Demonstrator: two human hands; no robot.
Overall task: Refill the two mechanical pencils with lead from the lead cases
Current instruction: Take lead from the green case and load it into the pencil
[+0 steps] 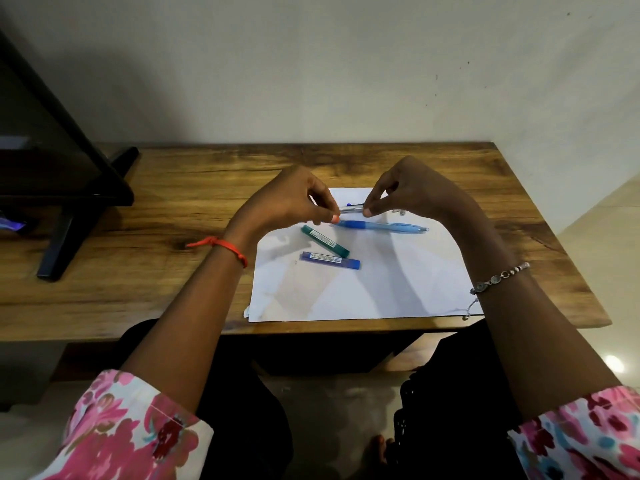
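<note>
Pencil (351, 210) pinched by left hand (287, 200) and right hand (412, 192), green case (325, 241) label (unreadable)

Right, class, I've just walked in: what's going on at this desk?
A person pinches a clear mechanical pencil between the left hand and right hand, above a white paper on a wooden table. A blue mechanical pencil, a green lead case and a blue lead case lie on the paper, untouched.

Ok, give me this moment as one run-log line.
left hand: pinches clear pencil | right hand: pinches its other end | blue pencil, green case, purple case: lying on paper
</note>
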